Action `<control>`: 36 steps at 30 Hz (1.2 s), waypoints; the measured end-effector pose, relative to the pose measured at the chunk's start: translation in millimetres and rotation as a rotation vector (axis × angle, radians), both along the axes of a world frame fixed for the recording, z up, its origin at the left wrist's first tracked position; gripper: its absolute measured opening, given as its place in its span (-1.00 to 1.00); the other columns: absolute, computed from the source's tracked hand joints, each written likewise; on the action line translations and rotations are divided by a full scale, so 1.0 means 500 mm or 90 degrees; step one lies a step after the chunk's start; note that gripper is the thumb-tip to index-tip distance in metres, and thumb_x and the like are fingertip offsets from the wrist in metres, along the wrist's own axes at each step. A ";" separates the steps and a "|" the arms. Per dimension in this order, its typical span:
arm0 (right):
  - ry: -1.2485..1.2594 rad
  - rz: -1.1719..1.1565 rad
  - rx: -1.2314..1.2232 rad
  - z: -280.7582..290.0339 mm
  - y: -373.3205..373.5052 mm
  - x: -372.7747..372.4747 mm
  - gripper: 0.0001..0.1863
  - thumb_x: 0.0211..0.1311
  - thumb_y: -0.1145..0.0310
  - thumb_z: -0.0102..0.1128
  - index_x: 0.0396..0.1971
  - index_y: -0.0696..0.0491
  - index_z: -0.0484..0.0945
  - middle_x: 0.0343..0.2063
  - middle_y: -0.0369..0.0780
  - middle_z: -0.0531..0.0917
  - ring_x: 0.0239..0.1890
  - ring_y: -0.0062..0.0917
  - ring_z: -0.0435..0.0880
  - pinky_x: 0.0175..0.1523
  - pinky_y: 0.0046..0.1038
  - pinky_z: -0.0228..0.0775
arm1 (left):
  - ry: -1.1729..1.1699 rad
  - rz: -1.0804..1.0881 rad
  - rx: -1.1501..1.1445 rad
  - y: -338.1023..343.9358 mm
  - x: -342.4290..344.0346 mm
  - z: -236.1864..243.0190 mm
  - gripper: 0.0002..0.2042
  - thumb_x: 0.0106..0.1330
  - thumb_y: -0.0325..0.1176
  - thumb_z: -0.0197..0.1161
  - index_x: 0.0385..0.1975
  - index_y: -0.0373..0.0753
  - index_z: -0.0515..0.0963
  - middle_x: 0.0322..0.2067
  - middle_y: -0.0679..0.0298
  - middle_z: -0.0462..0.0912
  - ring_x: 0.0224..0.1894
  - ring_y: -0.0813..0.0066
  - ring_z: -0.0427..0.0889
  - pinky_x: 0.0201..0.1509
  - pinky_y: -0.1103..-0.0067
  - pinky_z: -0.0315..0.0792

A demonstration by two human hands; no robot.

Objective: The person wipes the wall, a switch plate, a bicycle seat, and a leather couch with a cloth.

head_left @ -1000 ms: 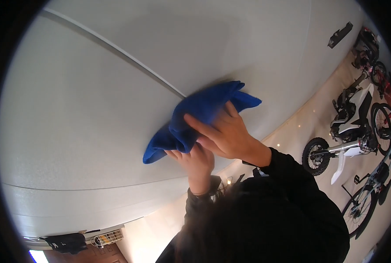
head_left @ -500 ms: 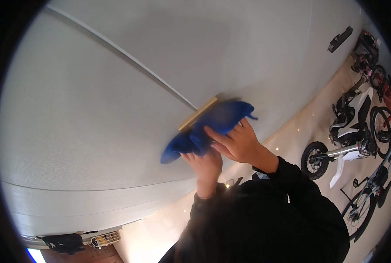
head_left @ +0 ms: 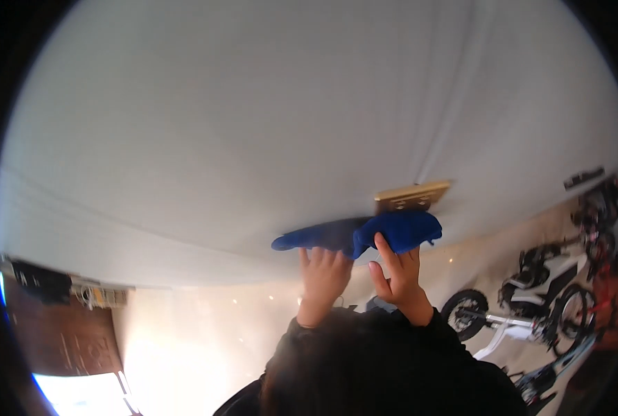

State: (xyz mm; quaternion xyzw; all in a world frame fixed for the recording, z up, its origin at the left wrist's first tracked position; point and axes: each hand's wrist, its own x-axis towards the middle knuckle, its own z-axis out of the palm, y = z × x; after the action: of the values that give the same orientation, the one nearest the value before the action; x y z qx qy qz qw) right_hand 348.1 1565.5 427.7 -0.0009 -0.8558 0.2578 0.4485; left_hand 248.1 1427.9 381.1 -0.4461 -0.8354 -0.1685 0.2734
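Note:
My left hand [head_left: 325, 277] grips the underside of the long blue cloth [head_left: 317, 234] with curled fingers, against the pale grey wall [head_left: 205, 132]. On the cloth's bunched right end, my right hand [head_left: 397, 276] holds on with its fingertips, index finger raised and thumb apart. Just above that end sits a brass-coloured wall plate [head_left: 411, 191], its lower edge close to or behind the cloth; small details on its face are too blurred to make out. A thin pale strip [head_left: 428, 156] runs up the wall from the plate.
A white-and-black dirt bike [head_left: 544, 277], bicycles [head_left: 558, 371] and a small dark fitting [head_left: 583, 177] are at right. At lower left are a brown wooden door [head_left: 87, 333], a dark hanging item [head_left: 38, 281] and a wire basket [head_left: 101, 297]. Pale floor [head_left: 184, 326] shows below.
The cloth and both hands have shifted down off the brass plate, which was covered and now shows. My view has turned, so the strip appears steeper and the bikes lower.

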 end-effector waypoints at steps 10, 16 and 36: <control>0.086 0.117 0.133 0.100 -0.058 -0.123 -0.53 -0.02 0.43 0.20 0.01 0.04 0.52 -0.50 -0.19 0.53 -0.60 -0.35 0.41 -0.53 -0.41 0.26 | 0.046 0.270 0.017 -0.221 -0.083 0.102 -0.60 0.07 -0.06 0.28 -0.10 -0.07 0.52 -0.01 0.21 0.48 0.16 0.12 0.37 0.31 -0.04 0.03; 0.022 0.239 0.038 0.124 -0.206 -0.195 -0.43 -0.04 0.49 0.26 0.09 0.04 0.45 -0.52 -0.21 0.52 -0.54 -0.34 0.46 -0.45 -0.38 0.33 | 0.092 0.230 0.088 -0.337 -0.183 0.244 -0.48 0.29 -0.03 0.06 0.07 -0.34 0.29 0.15 -0.10 0.29 0.29 -0.21 0.11 0.34 -0.05 -0.11; -0.124 0.459 -0.354 -0.004 -0.250 -0.224 -0.72 0.28 0.39 0.07 -0.03 -0.03 0.57 -0.24 -0.21 0.66 -0.24 -0.34 0.61 -0.15 -0.40 0.44 | 0.349 0.048 0.077 -0.363 -0.280 0.079 -0.34 0.18 -0.17 0.20 0.10 -0.48 0.05 -0.01 -0.21 0.33 0.07 -0.11 0.35 0.16 0.11 0.23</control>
State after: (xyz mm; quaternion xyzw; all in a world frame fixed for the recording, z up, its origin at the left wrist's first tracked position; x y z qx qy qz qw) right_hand 236.0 1440.4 425.6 0.1525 -0.7382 0.6154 0.2305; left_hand 107.8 1246.2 420.4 -0.4267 -0.7347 -0.0809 0.5211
